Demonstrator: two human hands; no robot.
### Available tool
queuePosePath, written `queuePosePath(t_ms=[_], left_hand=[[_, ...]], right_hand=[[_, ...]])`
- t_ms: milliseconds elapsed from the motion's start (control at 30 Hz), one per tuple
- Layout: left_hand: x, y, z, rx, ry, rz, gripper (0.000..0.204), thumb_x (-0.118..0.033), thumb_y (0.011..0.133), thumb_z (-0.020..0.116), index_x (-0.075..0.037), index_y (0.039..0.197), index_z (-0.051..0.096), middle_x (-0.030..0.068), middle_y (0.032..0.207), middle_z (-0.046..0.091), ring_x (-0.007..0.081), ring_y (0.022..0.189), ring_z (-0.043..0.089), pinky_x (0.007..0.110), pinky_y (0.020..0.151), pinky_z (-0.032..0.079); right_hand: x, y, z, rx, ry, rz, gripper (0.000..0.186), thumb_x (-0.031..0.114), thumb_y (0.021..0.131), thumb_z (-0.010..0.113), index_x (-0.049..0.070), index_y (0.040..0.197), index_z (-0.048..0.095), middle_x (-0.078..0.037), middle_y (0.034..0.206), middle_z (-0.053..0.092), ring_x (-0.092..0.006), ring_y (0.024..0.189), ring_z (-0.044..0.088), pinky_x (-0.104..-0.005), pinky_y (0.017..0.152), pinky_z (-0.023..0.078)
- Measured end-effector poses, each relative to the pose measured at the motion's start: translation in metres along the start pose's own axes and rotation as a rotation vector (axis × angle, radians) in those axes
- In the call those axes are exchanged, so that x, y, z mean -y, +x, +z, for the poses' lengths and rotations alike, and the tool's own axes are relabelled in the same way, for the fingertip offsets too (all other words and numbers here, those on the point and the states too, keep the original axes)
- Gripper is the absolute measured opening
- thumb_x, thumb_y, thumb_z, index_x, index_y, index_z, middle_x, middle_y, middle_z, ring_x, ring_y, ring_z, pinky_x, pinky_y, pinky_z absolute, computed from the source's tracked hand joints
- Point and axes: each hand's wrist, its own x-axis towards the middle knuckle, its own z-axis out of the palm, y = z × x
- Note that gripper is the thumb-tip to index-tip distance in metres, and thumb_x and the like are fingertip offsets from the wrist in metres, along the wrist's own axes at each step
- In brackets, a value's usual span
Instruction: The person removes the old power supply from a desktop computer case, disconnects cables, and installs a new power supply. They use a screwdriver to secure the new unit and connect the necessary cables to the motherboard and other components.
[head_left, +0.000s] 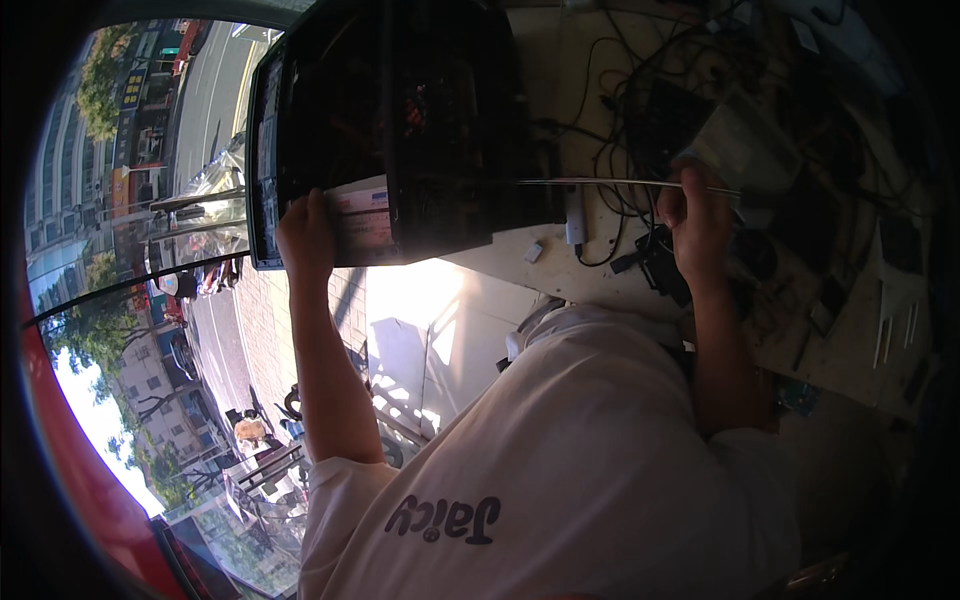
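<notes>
A large dark case [450, 120] stands at the upper middle, its inside mostly in shadow. My left hand [305, 235] is closed at the near left part of it, right against a flat white and pink printed piece [360, 212]. Whether its fingers grip that piece or the case edge, I cannot tell. Over the table on the right, my right hand [695, 215] is closed around a long thin metal rod [600, 181]. The rod lies nearly level and points left toward the case; its far end fades into the shadow there.
Tangled black cables [630, 110] and a translucent container [745, 140] crowd the table [560, 265] at the right. A white power strip [575, 215] and a small white block [534, 251] lie nearby. Beyond the left side is a sunlit street [215, 320].
</notes>
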Motion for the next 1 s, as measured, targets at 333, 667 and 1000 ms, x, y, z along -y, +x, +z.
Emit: queuePosePath(t_ms=[333,667,1000], left_hand=[[0.002,0.001,0.004,-0.013,-0.02,0.026,0.038,-0.03,0.102,0.055,0.002,0.086,0.07,0.0189,0.07,0.064,0.025,0.06,0.059,0.04,0.061,0.046],[0.001,-0.001,0.004,-0.027,-0.011,0.041,0.037,-0.031,0.102,0.054,0.001,0.09,0.07,0.0215,0.078,0.066,0.0298,0.068,0.065,0.042,0.067,0.049],[-0.126,-0.092,0.039,0.037,0.22,1.044,0.009,-0.005,0.074,0.064,-0.006,0.083,0.064,0.0069,0.073,0.056,0.0227,0.063,0.058,0.035,0.055,0.045]], right_hand=[[-0.009,0.011,0.005,-0.011,0.142,-0.018,0.03,0.027,0.107,0.047,-0.001,0.104,0.059,-0.002,0.064,0.051,-0.0086,0.055,0.043,-0.0255,0.053,0.036],[-0.012,0.014,0.002,0.025,0.134,-0.008,0.026,0.024,0.105,0.049,0.0,0.111,0.059,-0.003,0.074,0.056,-0.0102,0.063,0.049,-0.0288,0.061,0.04],[-0.013,0.013,-0.011,0.143,0.09,0.095,0.026,0.027,0.106,0.051,0.002,0.103,0.059,-0.004,0.076,0.056,-0.0112,0.067,0.05,-0.0288,0.064,0.04]])
